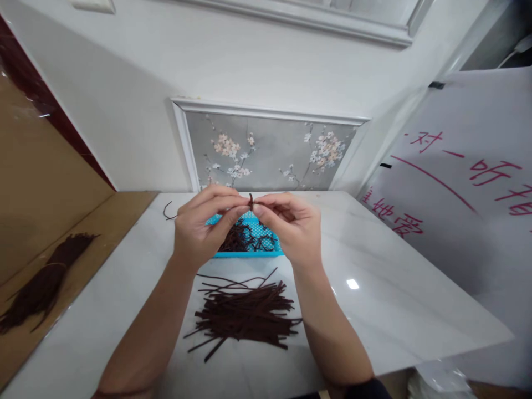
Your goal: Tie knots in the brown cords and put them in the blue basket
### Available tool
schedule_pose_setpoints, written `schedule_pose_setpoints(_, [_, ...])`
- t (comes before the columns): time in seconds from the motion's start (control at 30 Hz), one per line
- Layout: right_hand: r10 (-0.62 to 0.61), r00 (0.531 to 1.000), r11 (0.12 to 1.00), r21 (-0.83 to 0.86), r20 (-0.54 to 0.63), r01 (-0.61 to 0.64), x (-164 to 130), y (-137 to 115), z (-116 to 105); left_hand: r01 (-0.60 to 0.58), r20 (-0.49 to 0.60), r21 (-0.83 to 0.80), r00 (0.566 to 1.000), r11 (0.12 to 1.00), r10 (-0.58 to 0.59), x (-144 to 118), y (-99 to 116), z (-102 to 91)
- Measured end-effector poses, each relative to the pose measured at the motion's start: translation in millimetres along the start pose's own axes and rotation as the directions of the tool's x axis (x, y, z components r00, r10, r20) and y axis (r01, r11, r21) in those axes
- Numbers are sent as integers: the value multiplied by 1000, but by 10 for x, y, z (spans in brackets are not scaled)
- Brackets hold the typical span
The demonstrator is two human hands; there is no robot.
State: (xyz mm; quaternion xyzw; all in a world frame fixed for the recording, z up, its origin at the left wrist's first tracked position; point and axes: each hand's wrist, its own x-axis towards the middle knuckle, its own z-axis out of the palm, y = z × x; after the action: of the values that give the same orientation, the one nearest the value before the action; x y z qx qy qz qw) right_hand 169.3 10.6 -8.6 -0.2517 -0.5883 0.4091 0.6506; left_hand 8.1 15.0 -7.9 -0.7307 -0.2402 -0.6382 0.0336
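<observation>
My left hand (203, 224) and my right hand (291, 224) meet fingertip to fingertip above the table, both pinching one thin dark brown cord strip (250, 200) whose short end sticks up between them. Behind and below the hands sits a blue mesh basket (249, 253) with tangled brown cords inside, partly hidden by my hands. A loose pile of straight brown cord strips (243, 316) lies on the white marble table (374, 288) in front of me, between my forearms.
One stray cord (168, 211) lies at the table's far left. A thick bundle of brown cords (41, 285) rests on the brown surface at left. A white board with red writing (457, 183) leans at right. A flowered wall panel (266, 155) stands behind.
</observation>
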Motion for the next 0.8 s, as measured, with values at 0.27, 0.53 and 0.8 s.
schedule_pose_setpoints(0.27, [-26, 999, 1000, -8, -24, 25, -6, 6, 12, -67, -32, 39, 997, 997, 68, -74, -40, 102])
schedule_pose_setpoints(0.53, [-62, 998, 996, -69, 6, 62, 20, 50, -22, 27, -3, 40, 1000, 999, -27, -49, -49, 66])
schedule_pose_setpoints(0.8, [-60, 991, 985, -170, -122, 38, 26, 51, 16, 127, -73, 122, 990, 984, -118, -68, -19, 146])
